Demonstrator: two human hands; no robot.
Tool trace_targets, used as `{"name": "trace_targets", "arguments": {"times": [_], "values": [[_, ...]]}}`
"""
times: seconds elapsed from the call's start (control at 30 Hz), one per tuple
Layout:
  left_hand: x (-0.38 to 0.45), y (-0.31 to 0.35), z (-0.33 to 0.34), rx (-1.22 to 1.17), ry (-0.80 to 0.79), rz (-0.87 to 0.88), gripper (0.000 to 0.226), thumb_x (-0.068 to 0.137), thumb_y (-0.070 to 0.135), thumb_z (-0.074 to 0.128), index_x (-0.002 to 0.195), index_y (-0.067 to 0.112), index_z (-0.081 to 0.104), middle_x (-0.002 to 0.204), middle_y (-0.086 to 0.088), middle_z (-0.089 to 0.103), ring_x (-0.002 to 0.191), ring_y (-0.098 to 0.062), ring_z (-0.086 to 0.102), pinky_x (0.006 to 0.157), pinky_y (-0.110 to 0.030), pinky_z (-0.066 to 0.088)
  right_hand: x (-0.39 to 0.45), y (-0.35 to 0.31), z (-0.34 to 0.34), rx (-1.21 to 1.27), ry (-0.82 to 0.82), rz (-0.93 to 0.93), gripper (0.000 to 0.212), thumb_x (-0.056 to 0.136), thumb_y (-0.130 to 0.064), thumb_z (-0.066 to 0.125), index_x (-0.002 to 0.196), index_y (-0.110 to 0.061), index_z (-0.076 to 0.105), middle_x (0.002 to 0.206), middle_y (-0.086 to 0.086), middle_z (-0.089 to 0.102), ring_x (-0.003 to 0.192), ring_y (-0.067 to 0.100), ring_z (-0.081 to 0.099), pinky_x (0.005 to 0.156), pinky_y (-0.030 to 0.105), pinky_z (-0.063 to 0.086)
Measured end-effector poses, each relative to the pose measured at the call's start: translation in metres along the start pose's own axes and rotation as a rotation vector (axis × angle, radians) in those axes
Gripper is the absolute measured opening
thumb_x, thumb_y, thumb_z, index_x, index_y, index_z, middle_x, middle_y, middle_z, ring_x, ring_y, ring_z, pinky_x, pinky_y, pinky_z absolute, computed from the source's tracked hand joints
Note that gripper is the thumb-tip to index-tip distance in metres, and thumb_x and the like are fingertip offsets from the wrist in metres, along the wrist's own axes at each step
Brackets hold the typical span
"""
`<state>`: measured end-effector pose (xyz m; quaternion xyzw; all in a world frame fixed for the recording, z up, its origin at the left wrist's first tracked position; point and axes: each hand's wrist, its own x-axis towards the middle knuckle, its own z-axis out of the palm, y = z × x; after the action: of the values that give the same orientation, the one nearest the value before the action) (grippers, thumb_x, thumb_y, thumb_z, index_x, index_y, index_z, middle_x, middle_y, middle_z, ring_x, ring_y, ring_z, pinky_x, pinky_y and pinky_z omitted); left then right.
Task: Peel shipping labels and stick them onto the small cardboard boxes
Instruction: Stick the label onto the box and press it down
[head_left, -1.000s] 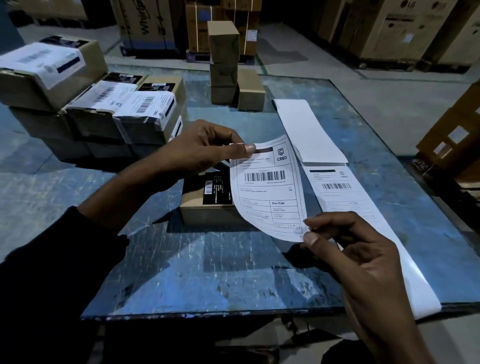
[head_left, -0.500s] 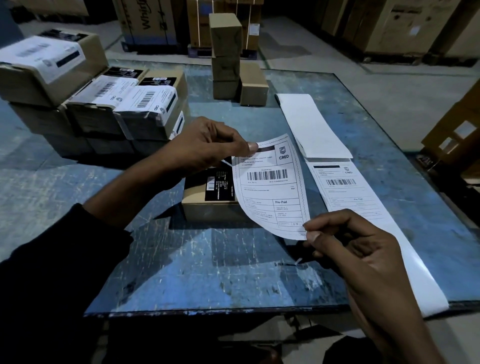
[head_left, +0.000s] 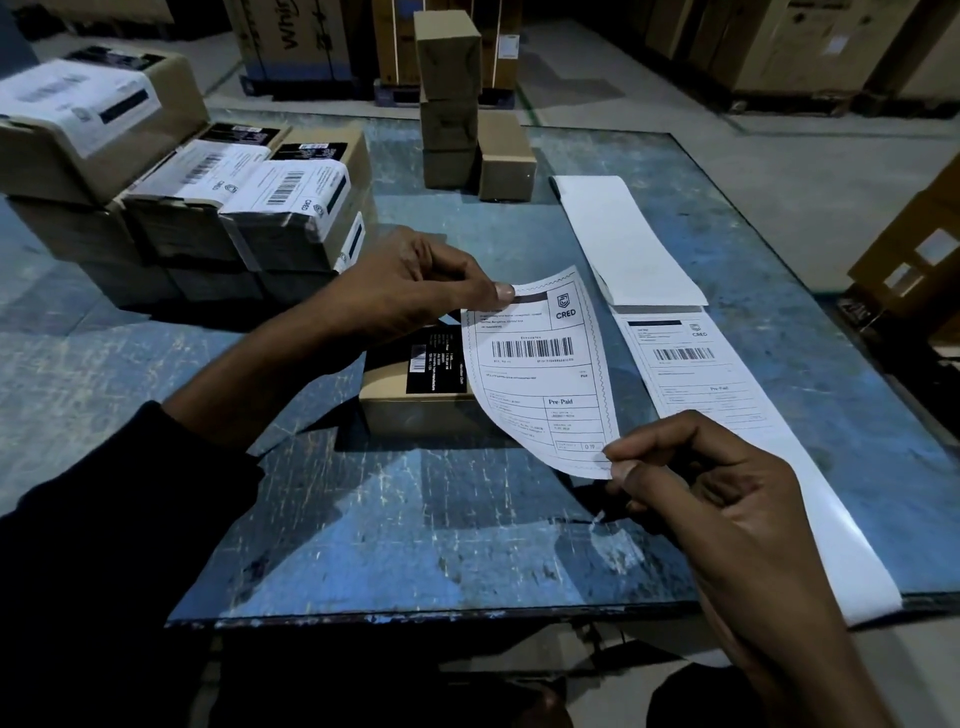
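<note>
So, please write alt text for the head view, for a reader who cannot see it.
Two hands hold a peeled shipping label over a small cardboard box on a blue table: the left hand pinches its top corner, the right hand its bottom corner. Labelled boxes are stacked at left.

Scuffed blue table (head_left: 415, 545); large printed cartons (head_left: 291, 47) on grey concrete floor (head_left: 753, 156) behind.

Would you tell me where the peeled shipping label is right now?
In the head view, centre: the peeled shipping label hangs between left hand and right hand, over the small cardboard box.
</note>
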<state>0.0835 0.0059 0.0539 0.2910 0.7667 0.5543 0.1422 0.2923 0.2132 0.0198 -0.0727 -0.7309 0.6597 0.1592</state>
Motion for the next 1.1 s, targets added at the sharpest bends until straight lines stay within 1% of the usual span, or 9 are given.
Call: {"name": "trace_targets", "arguments": {"times": [0.13, 0.2, 0.43, 0.5, 0.6, 0.77, 0.9, 1.03, 1.1], "values": [[-0.0006, -0.0004, 0.0002, 0.019, 0.009, -0.025, 0.026, 0.085, 0.028, 0.082, 0.095, 0.004, 0.083, 0.098, -0.011, 0.082, 0.1, -0.03, 0.077, 0.098, -0.04, 0.057, -0.0002, -0.001, 0.0002, 0.01, -0.001, 0.011, 0.031, 0.086, 0.012, 0.073, 0.077, -0.016, 0.078, 0.076, 0.016, 0.072, 0.071, 0.023, 0.072, 0.066, 0.022, 0.057], [0.0008, -0.0016, 0.0002, 0.02, 0.015, -0.034, 0.024, 0.087, 0.025, 0.082, 0.096, 0.003, 0.083, 0.098, -0.012, 0.082, 0.1, -0.032, 0.077, 0.098, -0.041, 0.057, 0.0, -0.0016, 0.0006, 0.016, -0.004, 0.015, 0.03, 0.085, 0.012, 0.073, 0.076, -0.016, 0.078, 0.075, 0.013, 0.073, 0.071, 0.02, 0.073, 0.065, 0.019, 0.056], [0.002, -0.0036, 0.0, 0.02, 0.022, -0.05, 0.019, 0.091, 0.014, 0.081, 0.098, -0.003, 0.082, 0.094, -0.013, 0.082, 0.087, -0.024, 0.079, 0.083, -0.029, 0.062, 0.0006, -0.0002, -0.0004, -0.01, -0.012, 0.019, 0.032, 0.084, 0.011, 0.073, 0.073, -0.018, 0.077, 0.074, 0.014, 0.073, 0.071, 0.023, 0.07, 0.066, 0.022, 0.055], [0.0013, -0.0032, 0.0007, 0.016, 0.02, -0.052, 0.022, 0.09, 0.016, 0.081, 0.099, -0.004, 0.082, 0.095, -0.014, 0.082, 0.091, -0.029, 0.079, 0.089, -0.039, 0.063, 0.0008, 0.0002, -0.0003, -0.014, -0.011, 0.019, 0.033, 0.085, 0.013, 0.073, 0.073, -0.018, 0.077, 0.074, 0.014, 0.073, 0.071, 0.023, 0.07, 0.066, 0.023, 0.055], [-0.0003, -0.0019, 0.0015, 0.017, 0.016, -0.05, 0.032, 0.085, 0.026, 0.084, 0.1, -0.003, 0.082, 0.099, -0.016, 0.082, 0.101, -0.044, 0.075, 0.105, -0.06, 0.055, 0.0009, 0.0012, -0.0002, -0.026, -0.013, 0.013, 0.032, 0.084, 0.012, 0.074, 0.073, -0.018, 0.077, 0.074, 0.013, 0.073, 0.07, 0.021, 0.07, 0.066, 0.023, 0.055], [-0.0004, -0.0012, 0.003, 0.014, 0.016, -0.065, 0.029, 0.087, 0.02, 0.082, 0.101, -0.006, 0.081, 0.099, -0.014, 0.082, 0.098, -0.032, 0.078, 0.107, -0.054, 0.056, 0.001, 0.0017, -0.0012, -0.041, -0.018, 0.017, 0.025, 0.081, 0.005, 0.083, 0.075, -0.018, 0.077, 0.075, 0.013, 0.074, 0.071, 0.023, 0.071, 0.066, 0.024, 0.056], [-0.0003, -0.0023, 0.0033, 0.013, 0.014, -0.058, 0.034, 0.084, 0.025, 0.084, 0.1, -0.004, 0.082, 0.1, -0.015, 0.082, 0.103, -0.038, 0.077, 0.11, -0.059, 0.052, 0.0009, 0.0017, -0.0012, -0.068, -0.014, 0.015, 0.024, 0.082, 0.003, 0.083, 0.075, -0.019, 0.077, 0.076, 0.012, 0.074, 0.077, 0.032, 0.073, 0.069, 0.031, 0.059], [-0.0004, -0.0041, 0.0034, -0.01, 0.014, -0.068, 0.036, 0.082, 0.027, 0.085, 0.1, -0.004, 0.082, 0.101, -0.018, 0.081, 0.103, -0.042, 0.076, 0.107, -0.063, 0.053, 0.0009, 0.0018, -0.0002, -0.09, -0.012, 0.023, 0.028, 0.084, 0.006, 0.079, 0.074, -0.02, 0.077, 0.076, 0.012, 0.074, 0.078, 0.033, 0.074, 0.071, 0.038, 0.06], [-0.0002, -0.0039, 0.0032, -0.011, 0.012, -0.077, 0.033, 0.085, 0.023, 0.084, 0.101, -0.005, 0.081, 0.101, -0.018, 0.081, 0.102, -0.042, 0.076, 0.107, -0.063, 0.053, 0.0006, 0.0009, -0.0003, -0.096, -0.022, 0.021, 0.027, 0.084, 0.004, 0.082, 0.074, -0.02, 0.076, 0.076, 0.011, 0.074, 0.077, 0.029, 0.074, 0.069, 0.035, 0.06]]}}
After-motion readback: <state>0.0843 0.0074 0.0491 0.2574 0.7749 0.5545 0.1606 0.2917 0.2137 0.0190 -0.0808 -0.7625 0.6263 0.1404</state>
